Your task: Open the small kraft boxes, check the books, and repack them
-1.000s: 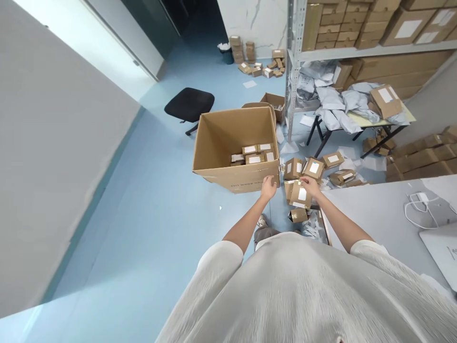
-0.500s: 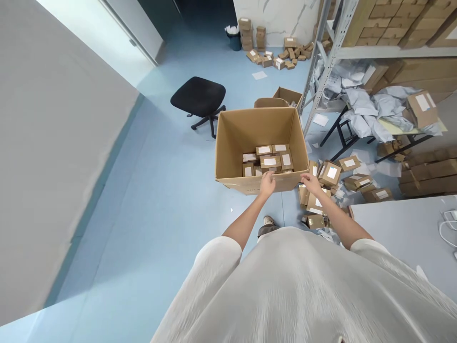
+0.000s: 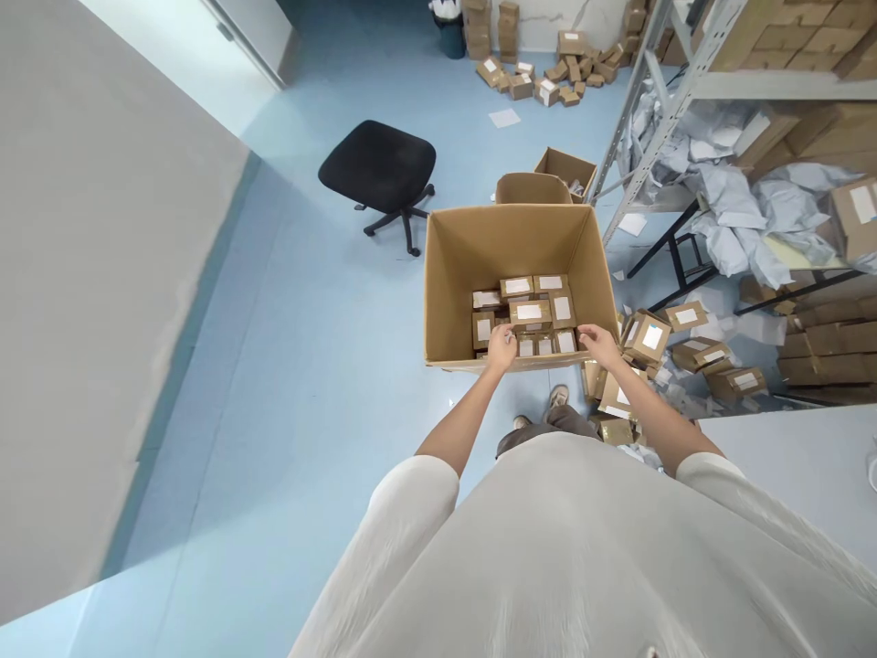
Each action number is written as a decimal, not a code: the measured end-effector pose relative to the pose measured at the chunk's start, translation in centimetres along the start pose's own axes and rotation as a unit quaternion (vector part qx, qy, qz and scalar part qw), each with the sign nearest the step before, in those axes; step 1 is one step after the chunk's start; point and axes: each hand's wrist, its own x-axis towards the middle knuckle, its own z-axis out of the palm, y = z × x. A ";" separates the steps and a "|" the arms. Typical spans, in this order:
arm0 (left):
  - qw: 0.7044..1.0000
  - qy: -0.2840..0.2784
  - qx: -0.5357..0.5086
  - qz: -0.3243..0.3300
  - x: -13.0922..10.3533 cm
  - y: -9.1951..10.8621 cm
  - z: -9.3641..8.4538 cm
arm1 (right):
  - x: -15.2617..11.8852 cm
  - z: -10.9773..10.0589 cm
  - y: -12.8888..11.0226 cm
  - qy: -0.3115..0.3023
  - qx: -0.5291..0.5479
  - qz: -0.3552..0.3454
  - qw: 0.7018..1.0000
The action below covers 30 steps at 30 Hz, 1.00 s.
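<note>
Two hands are at one open carton.

Before you on the floor stands a carton, parcel boxes inside it toward the near edge. Off its far left corner is an office chair; along its right side, loose boxes; beyond these, a table carrying mailer bags.

Two hands, two shoes, one chair

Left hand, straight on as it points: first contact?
Likely the small brown cardboard parcel with a white label, inside the large brown cardboard box; depth from the left hand is unclear.
</note>
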 end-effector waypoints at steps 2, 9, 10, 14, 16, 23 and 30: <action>1.000 0.001 -0.004 -0.016 1.5 -0.4 -0.1 | 2.5 0.6 0.3 -0.007 -0.008 0.003 1.000; 0.997 0.013 0.006 -0.073 7.9 -3.3 0.5 | 12.6 4.4 2.2 -0.092 -0.072 0.002 0.993; 0.997 0.010 0.011 -0.080 8.8 -3.8 0.8 | 14.0 5.0 2.7 -0.104 -0.088 0.005 0.991; 0.993 -0.033 0.038 -0.111 12.8 -6.5 2.4 | 18.9 7.6 5.2 -0.150 -0.167 0.021 0.974; 0.989 -0.061 0.053 -0.125 15.1 -8.4 3.2 | 20.9 8.9 6.8 -0.171 -0.210 0.030 0.962; 0.976 -0.131 0.113 -0.132 23.2 -18.1 7.8 | 27.1 14.5 14.3 -0.221 -0.341 0.054 0.912; 0.961 -0.194 0.161 -0.117 28.3 -27.2 14.6 | 32.6 19.7 22.9 -0.242 -0.390 0.018 0.888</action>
